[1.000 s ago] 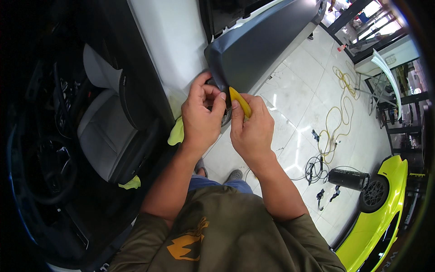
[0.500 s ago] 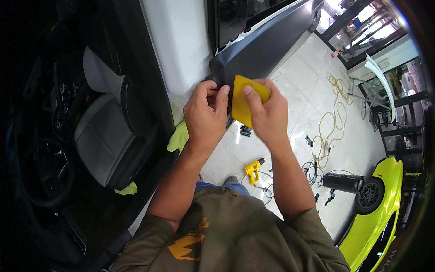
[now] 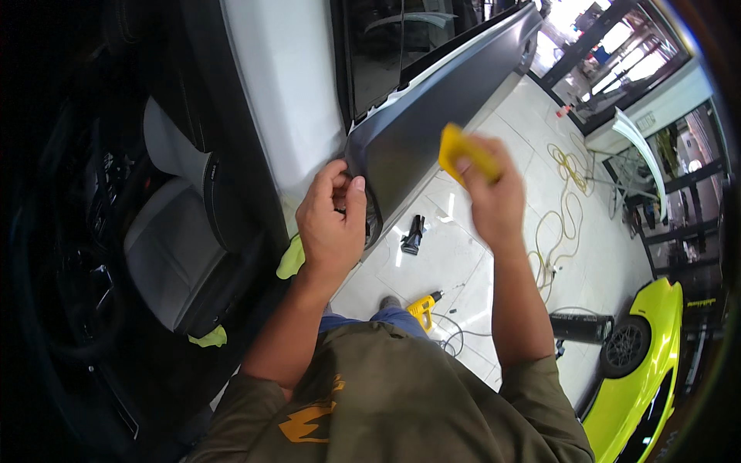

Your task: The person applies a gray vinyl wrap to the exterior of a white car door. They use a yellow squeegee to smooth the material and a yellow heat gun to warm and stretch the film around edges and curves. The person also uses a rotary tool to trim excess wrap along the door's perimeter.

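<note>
A car door or panel with a matte dark grey outer skin (image 3: 448, 89) stands open ahead of me. At its near edge is my left hand (image 3: 333, 224), fingers curled and thumb bent toward them; whatever lies between the fingertips is hidden. My right hand (image 3: 494, 197) is raised to the right of the panel, away from its surface, and grips a flat yellow squeegee (image 3: 455, 150), blurred by motion. Below the left hand, a lime-green cloth (image 3: 291, 258) lies by the door opening.
To my left is the car's interior with a grey seat (image 3: 174, 247). On the tiled floor lie a yellow heat gun (image 3: 423, 310), a black tool (image 3: 414, 235), a yellow hose (image 3: 567, 208) and a black cylinder (image 3: 583, 328). A lime-yellow car (image 3: 656, 332) stands at right.
My right hand has swung right with the squeegee, away from the left hand and the panel edge. My left hand stays at that edge. The view has shifted slightly.
</note>
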Motion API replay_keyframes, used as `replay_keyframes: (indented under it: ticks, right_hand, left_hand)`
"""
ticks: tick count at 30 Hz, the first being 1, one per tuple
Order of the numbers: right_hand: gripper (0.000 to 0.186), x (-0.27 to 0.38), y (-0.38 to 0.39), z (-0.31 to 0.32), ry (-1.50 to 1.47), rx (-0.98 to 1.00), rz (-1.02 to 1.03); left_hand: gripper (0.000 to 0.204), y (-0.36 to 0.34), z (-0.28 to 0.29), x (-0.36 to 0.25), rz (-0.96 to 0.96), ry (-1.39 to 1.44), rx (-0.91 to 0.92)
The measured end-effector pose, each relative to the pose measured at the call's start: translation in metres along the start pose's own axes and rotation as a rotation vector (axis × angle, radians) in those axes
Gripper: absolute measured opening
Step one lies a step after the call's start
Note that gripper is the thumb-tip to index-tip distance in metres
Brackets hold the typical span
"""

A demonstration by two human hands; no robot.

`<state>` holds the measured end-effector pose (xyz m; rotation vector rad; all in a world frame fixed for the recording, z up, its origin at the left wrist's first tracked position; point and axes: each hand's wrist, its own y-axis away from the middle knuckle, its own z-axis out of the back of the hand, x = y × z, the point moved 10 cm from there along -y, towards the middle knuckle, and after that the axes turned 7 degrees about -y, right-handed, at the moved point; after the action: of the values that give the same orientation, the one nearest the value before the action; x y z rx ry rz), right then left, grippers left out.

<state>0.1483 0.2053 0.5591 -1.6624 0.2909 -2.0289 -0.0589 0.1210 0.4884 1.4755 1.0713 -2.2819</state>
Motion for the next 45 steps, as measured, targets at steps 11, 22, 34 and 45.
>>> replay_keyframes:
  ticks: [11,22,34,45]
  right_hand:
    - [0.032,0.013,0.042,-0.076,0.534,0.246,0.959]
    - [0.036,-0.011,0.055,-0.062,0.531,0.316,1.023]
    - [0.032,0.007,0.038,-0.062,0.520,0.322,0.951]
    - [0.030,0.029,0.010,-0.070,0.507,0.216,0.943]
  left_hand:
    - [0.019,0.008,0.005,0.014,0.162,0.098,-0.122]
    - [0.016,-0.011,0.005,-0.010,0.194,-0.028,-0.213]
    - [0.014,-0.026,0.006,-0.035,0.114,-0.186,-0.150]
    - [0.010,-0.027,0.009,-0.061,-0.110,-0.333,-0.049]
